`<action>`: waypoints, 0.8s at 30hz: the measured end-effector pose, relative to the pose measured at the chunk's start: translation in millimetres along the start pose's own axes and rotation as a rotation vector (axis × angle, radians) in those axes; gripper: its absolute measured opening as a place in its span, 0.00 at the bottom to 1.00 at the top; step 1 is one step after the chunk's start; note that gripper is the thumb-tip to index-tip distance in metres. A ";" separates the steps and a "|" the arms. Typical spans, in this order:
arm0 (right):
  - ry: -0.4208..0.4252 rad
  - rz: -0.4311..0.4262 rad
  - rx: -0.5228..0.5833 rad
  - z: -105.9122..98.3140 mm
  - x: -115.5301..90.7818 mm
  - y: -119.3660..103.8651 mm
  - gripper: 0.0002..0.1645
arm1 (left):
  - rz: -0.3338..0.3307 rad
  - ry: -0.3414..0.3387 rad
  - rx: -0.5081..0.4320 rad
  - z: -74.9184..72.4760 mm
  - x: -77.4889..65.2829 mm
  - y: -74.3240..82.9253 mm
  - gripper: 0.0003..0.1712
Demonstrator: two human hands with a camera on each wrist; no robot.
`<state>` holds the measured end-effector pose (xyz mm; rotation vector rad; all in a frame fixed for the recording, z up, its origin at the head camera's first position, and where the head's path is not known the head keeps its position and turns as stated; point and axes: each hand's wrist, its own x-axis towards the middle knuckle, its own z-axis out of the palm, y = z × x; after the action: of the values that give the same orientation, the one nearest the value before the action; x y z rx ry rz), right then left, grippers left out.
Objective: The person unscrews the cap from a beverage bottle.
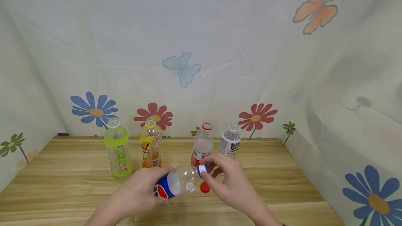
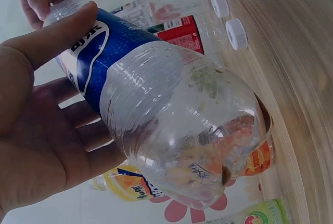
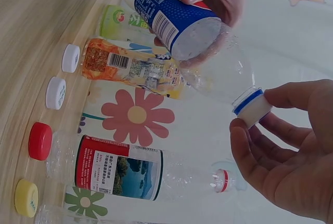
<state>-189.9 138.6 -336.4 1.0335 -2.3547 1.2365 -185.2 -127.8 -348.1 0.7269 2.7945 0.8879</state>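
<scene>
My left hand (image 1: 138, 191) grips an empty clear plastic bottle with a blue Pepsi label (image 1: 167, 185), its fingers and thumb round the label. The bottle lies tilted in the air, its neck toward the right. At the neck my right hand (image 1: 228, 180) pinches a white cap (image 3: 254, 112) between thumb and fingertips. The cap sits at the bottle mouth, against a blue ring (image 3: 248, 101); whether it is threaded on I cannot tell. Below the bottle lie a red cap (image 1: 205, 187) and a white cap (image 3: 55, 93). The right wrist view also shows a yellow cap (image 3: 26, 198) and another white cap (image 3: 71, 58).
Several uncapped bottles stand along the back of the wooden table (image 1: 62, 187): a green-label one (image 1: 118, 149), a yellow-orange one (image 1: 151, 145), a red-label one (image 1: 202, 144) and a small clear one (image 1: 230, 140). A flowered cloth (image 1: 132, 37) hangs behind and at the sides.
</scene>
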 end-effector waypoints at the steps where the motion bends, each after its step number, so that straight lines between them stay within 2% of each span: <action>1: 0.000 -0.013 -0.006 -0.2 -0.1 -0.2 0.10 | -0.002 -0.001 0.002 0.0 0.1 0.1 0.40; 7: 0.002 -0.076 -0.011 -0.7 0.1 -1.3 0.13 | -0.006 -0.008 0.012 0.1 0.3 -0.6 0.41; 14: -0.009 -0.074 0.029 -1.0 0.3 -2.2 0.16 | -0.001 -0.001 0.019 0.8 0.1 -0.9 0.41; 17: -0.008 -0.042 0.047 -0.9 0.4 -2.2 0.16 | -0.005 -0.002 0.011 0.7 0.2 -0.8 0.41; 24: -0.005 0.137 0.043 -0.9 1.3 -2.1 0.10 | -0.017 -0.005 0.022 0.0 0.4 -0.3 0.43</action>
<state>-189.4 137.9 -333.9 0.9024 -2.4484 1.3394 -185.7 -127.8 -348.3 0.7070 2.8061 0.8524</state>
